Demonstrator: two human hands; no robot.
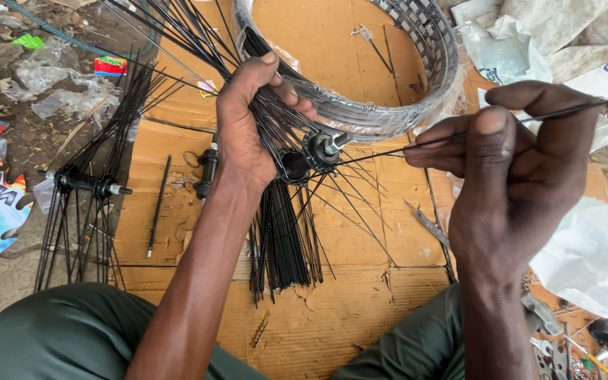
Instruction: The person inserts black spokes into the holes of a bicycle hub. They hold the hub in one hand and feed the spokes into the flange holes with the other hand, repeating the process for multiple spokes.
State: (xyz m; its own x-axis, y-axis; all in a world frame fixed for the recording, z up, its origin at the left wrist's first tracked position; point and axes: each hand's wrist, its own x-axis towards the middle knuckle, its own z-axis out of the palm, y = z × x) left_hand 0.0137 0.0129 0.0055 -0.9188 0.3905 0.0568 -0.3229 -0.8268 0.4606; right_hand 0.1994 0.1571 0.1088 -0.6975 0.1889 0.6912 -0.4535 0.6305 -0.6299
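My left hand point(248, 119) grips a bunch of black spokes point(198, 35) that fan out from a black wheel hub point(314, 151) held above the cardboard. The hub's silver axle end points right. My right hand point(508, 155) pinches a single thin black spoke point(388, 150) between thumb and fingers; its inner end meets the hub flange and its outer end runs off to the right. More spokes hang down from the hub onto a loose bundle of black spokes point(283, 239) lying on the cardboard.
A silver wheel rim point(381, 112) wrapped in clear plastic lies on flattened cardboard point(346, 309) behind the hub. A second spoked hub point(82, 183) lies at left on the dirt. A loose axle point(207, 165), white plastic bags point(592, 253) and small tools point(564, 345) lie around.
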